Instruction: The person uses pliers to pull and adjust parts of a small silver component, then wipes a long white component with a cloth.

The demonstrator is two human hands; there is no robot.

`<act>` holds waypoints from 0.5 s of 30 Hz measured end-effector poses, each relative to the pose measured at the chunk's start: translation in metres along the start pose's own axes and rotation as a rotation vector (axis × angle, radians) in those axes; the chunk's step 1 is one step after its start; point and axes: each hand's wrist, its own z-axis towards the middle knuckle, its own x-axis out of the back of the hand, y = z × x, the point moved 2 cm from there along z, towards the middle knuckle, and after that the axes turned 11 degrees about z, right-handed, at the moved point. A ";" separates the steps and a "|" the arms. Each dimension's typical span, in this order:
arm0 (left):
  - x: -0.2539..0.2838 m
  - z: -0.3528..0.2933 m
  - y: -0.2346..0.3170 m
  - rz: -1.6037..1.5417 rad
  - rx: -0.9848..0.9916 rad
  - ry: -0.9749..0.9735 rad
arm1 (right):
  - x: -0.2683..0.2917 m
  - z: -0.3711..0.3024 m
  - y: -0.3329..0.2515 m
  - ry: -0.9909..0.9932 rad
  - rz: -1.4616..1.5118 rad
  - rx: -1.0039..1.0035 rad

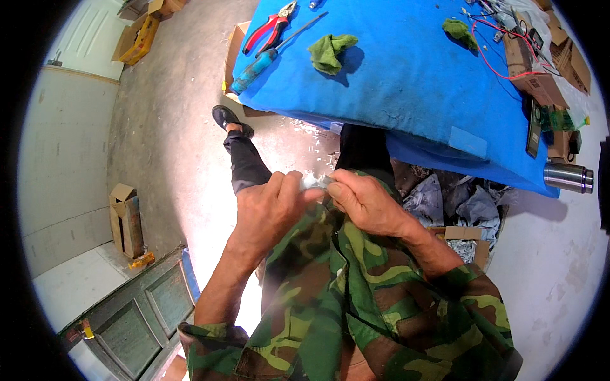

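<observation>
In front of my body, above my lap, my left hand (270,204) and my right hand (367,202) meet at a small white piece (309,183). The fingers of my left hand are closed round its left end. At its right end, my right thumb and forefinger pinch a greyish part (325,181). The piece is too small and too covered by fingers to name its kind. Beyond my hands stands a table under a blue cloth (394,82); neither hand touches it.
Red-handled pliers (270,32), a blue-handled screwdriver (255,70) and a green rag (330,53) lie on the table's left part. Another green rag (459,33), red wires (492,66) and a steel flask (569,177) are at the right. A cardboard box (126,220) stands on the floor.
</observation>
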 end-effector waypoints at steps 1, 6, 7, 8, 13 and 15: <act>0.000 0.000 -0.001 -0.001 0.010 0.007 | 0.000 0.001 0.000 0.000 0.010 -0.009; -0.002 -0.003 -0.001 -0.009 0.028 -0.008 | -0.003 0.001 0.005 0.006 0.029 -0.018; -0.003 -0.003 0.000 -0.009 0.036 -0.010 | -0.003 0.001 0.003 0.007 0.034 -0.022; -0.003 -0.004 0.001 -0.017 0.050 -0.008 | -0.003 0.001 0.003 0.008 0.040 -0.027; -0.002 -0.002 -0.001 -0.136 0.101 -0.109 | -0.005 0.001 0.013 -0.006 0.076 -0.044; 0.003 0.003 -0.005 -0.396 0.126 -0.130 | -0.004 0.000 0.018 -0.053 0.156 -0.082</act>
